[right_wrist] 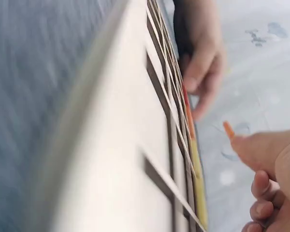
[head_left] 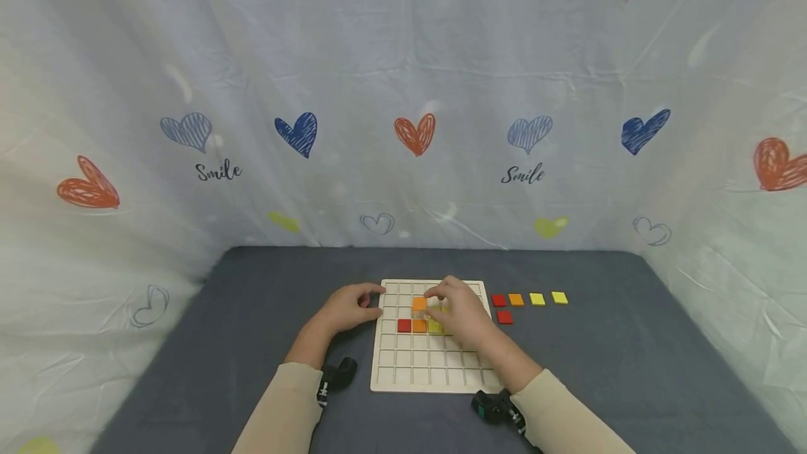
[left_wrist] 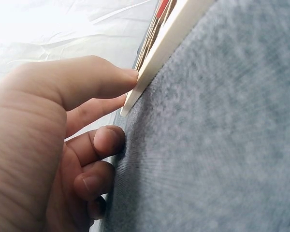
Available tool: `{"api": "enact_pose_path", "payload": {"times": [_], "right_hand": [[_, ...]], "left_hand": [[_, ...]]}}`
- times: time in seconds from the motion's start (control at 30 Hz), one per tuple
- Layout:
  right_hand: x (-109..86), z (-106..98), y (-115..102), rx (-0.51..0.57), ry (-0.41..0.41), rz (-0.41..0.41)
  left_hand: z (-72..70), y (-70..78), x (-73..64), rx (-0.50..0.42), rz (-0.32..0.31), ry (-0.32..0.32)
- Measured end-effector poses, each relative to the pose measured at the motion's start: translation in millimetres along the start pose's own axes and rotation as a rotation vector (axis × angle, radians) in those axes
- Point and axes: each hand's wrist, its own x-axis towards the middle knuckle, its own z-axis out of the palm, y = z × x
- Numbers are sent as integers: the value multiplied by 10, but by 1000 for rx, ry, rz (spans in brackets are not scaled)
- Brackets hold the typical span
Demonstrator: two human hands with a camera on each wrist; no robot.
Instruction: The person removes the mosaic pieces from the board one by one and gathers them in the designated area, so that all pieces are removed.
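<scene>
A pale wooden grid board (head_left: 403, 377) lies on the dark cloth. My right hand (head_left: 461, 314) pinches a small orange tile (right_wrist: 228, 129) at its fingertips, raised above the board in the right wrist view. My left hand (head_left: 349, 308) rests at the board's left edge, thumb and index fingertip touching it apart from each other; its other fingers curl loosely in the left wrist view. In the board's cells sit a red tile (head_left: 404, 326), an orange tile (head_left: 419, 326) and a yellow tile (head_left: 435, 326) side by side. My right hand partly hides more yellow behind its fingers.
Right of the board, loose tiles lie on the cloth: a red tile (head_left: 499, 300), an orange tile (head_left: 515, 299), two yellow tiles (head_left: 537, 299) and another red tile (head_left: 504, 317). A white curtain (head_left: 353, 188) with printed hearts hangs behind the table (head_left: 284, 272).
</scene>
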Motion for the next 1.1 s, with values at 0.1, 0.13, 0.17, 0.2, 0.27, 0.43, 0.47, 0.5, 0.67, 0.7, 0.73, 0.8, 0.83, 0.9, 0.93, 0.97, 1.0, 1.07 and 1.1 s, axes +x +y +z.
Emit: {"api": "enact_pose_path", "payload": {"times": [0.1, 0.13, 0.17, 0.2, 0.27, 0.43, 0.47, 0.5, 0.67, 0.7, 0.73, 0.8, 0.83, 0.9, 0.93, 0.97, 1.0, 1.07, 1.1], "right_hand": [[8, -110, -11, 58, -3, 28], [12, -143, -7, 72, -5, 34], [15, -177, 0, 85, -9, 36], [16, -210, 11, 97, -12, 37], [20, -273, 45, 108, -15, 36], [32, -445, 147, 128, 0, 39], [35, -483, 162, 133, 8, 42], [37, -523, 178, 142, 16, 45], [32, -712, 244, 152, 62, 67], [29, -748, 257, 152, 69, 72], [26, -783, 274, 149, 75, 75], [21, -854, 305, 158, 83, 88], [17, -891, 324, 163, 87, 90], [2, -968, 360, 170, 94, 96], [-7, -1006, 382, 175, 96, 101], [-17, -1045, 402, 181, 100, 108], [-26, -1084, 430, 178, 102, 112], [-50, -1163, 480, 179, 105, 123], [-63, -1200, 507, 183, 103, 138]], "left_hand": [[5, -9, 3, 1, 16, 0], [3, -15, 3, 1, 17, -4], [2, -20, 4, 1, 17, -6], [3, -26, 6, -1, 18, -8], [6, -35, 9, 0, 17, -12], [17, -45, 12, -6, 25, -16], [18, -47, 10, -6, 29, -16], [17, -48, 8, -9, 32, -16], [13, -48, 1, -12, 38, -11], [12, -46, 1, -11, 36, -10], [12, -45, 1, -8, 35, -10], [10, -44, 2, -8, 34, -11], [9, -46, 1, -7, 34, -10], [5, -41, -2, -10, 36, -11], [2, -38, -4, -12, 36, -13], [-1, -34, -6, -15, 34, -14], [0, -33, -6, -14, 35, -14], [0, -22, -8, -19, 32, -15], [1, -19, -8, -21, 31, -14]]}}
